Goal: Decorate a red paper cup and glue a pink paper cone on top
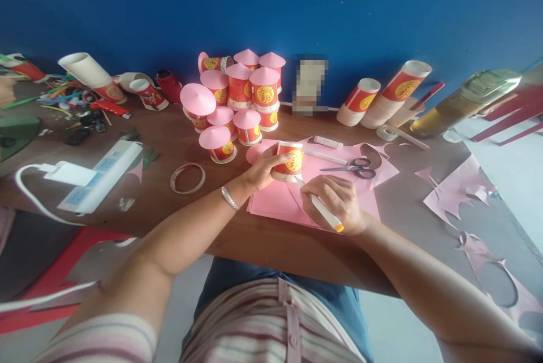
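Note:
My left hand (266,168) is wrapped round a red and white paper cup (296,160) with a yellow emblem, turned so that its white rim is at the bottom. A white marker (324,211) with an orange end is gripped in my right hand (335,199). Its tip is at the cup's lower rim; whether it touches I cannot tell. Pink paper sheets (271,204) lie under both hands. On the paper, black scissors (360,168) rest just beyond my right hand, near a white pen-like stick (326,157) and a white cap-like piece (328,142).
Several cups with pink paper cones (265,77) stand grouped at the back. Stacked paper cups (396,94), a tape roll (387,133) and a bottle (466,100) are at the back right. A power strip (102,173) lies left, paper scraps (453,193) right.

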`<state>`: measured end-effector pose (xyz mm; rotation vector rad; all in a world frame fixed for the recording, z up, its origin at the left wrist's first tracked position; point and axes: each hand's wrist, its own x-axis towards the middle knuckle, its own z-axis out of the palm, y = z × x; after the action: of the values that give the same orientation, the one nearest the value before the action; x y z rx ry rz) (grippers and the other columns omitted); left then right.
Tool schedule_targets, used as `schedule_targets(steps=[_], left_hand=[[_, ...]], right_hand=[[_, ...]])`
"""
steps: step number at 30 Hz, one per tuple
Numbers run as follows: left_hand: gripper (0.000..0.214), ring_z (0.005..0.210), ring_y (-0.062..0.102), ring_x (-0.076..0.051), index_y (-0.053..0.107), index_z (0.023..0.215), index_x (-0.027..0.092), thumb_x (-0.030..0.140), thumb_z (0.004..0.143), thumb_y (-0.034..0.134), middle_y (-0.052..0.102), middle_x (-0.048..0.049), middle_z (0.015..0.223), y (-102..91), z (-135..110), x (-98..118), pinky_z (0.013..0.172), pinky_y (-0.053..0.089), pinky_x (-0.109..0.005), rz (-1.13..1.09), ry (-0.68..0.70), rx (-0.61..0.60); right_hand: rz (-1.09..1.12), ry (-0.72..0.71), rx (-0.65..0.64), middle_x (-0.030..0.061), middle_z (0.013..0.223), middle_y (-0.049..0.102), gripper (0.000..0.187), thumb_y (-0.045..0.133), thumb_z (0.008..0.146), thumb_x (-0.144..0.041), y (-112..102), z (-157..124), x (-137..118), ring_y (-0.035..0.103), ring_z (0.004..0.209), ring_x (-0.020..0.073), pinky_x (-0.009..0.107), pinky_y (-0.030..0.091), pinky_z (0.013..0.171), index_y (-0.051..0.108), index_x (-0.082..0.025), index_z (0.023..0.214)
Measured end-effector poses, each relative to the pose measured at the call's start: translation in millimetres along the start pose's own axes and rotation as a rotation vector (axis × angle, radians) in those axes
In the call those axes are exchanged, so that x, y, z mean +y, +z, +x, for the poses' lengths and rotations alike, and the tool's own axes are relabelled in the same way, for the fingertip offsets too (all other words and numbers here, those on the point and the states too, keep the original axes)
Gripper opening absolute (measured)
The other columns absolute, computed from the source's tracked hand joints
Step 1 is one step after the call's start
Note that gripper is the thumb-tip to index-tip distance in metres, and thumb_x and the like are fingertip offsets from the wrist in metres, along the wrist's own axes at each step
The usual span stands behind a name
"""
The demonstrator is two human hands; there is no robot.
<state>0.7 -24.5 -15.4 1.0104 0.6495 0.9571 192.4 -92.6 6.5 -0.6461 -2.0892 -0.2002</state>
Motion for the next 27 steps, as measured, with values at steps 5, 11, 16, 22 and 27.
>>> schedule_targets(steps=[5, 11, 16, 22, 27], left_hand=[[0.034, 0.094, 0.067, -0.022, 0.07, 0.104, 0.016, 0.039, 0.081, 0.079, 0.071, -0.0063, 0.098, 0.4, 0.3, 0.8, 0.08, 0.053, -0.034, -0.061, 0.012, 0.009], [0.032, 0.089, 0.068, -0.021, 0.073, 0.102, 0.016, 0.037, 0.079, 0.082, 0.073, -0.0053, 0.094, -2.3, 3.3, -1.6, 0.08, 0.053, -0.033, -0.138, 0.023, 0.016], [0.035, 0.091, 0.068, -0.02, 0.073, 0.11, 0.015, 0.035, 0.082, 0.08, 0.073, -0.0066, 0.098, -4.4, 6.7, -4.7, 0.083, 0.053, -0.033, -0.177, 0.046, 0.034], [0.032, 0.092, 0.067, -0.021, 0.072, 0.105, 0.016, 0.04, 0.084, 0.076, 0.072, -0.0074, 0.097, -2.3, 4.9, -4.3, 0.083, 0.054, -0.035, -0.101, 0.056, -0.003], [0.03, 0.087, 0.067, -0.02, 0.069, 0.095, 0.017, 0.042, 0.081, 0.078, 0.07, -0.0046, 0.089, 0.1, 2.3, -1.7, 0.081, 0.053, -0.035, -0.013, 0.042, -0.021]], right_hand=[[-0.002, -0.003, -0.015, -0.0027, 0.068, 0.061, 0.019, 0.061, 0.085, -0.003, 0.3, 0.4, 0.6, 0.053, 0.056, 0.0111, 0.025, 0.045, 0.054, 0.056, -0.021, 0.089], [0.071, -0.048, -0.025, -0.0034, 0.07, 0.063, 0.021, 0.062, 0.086, -0.003, 0.1, 3.0, -1.9, 0.059, 0.061, 0.012, 0.029, 0.061, 0.071, 0.056, -0.022, 0.092], [0.165, -0.075, -0.074, -0.0036, 0.073, 0.064, 0.019, 0.062, 0.088, -0.004, 2.9, 1.6, -5.0, 0.06, 0.06, 0.0105, 0.041, 0.064, 0.097, 0.057, -0.021, 0.093], [0.186, -0.085, -0.118, -0.0019, 0.075, 0.065, 0.015, 0.062, 0.09, -0.006, 6.2, -2.1, -5.6, 0.062, 0.064, 0.0114, 0.039, 0.065, 0.092, 0.058, -0.019, 0.095], [0.163, -0.083, -0.107, -0.0021, 0.076, 0.066, 0.018, 0.061, 0.09, -0.005, 4.0, 0.2, -6.0, 0.063, 0.066, 0.0122, 0.036, 0.064, 0.087, 0.058, -0.021, 0.097]])
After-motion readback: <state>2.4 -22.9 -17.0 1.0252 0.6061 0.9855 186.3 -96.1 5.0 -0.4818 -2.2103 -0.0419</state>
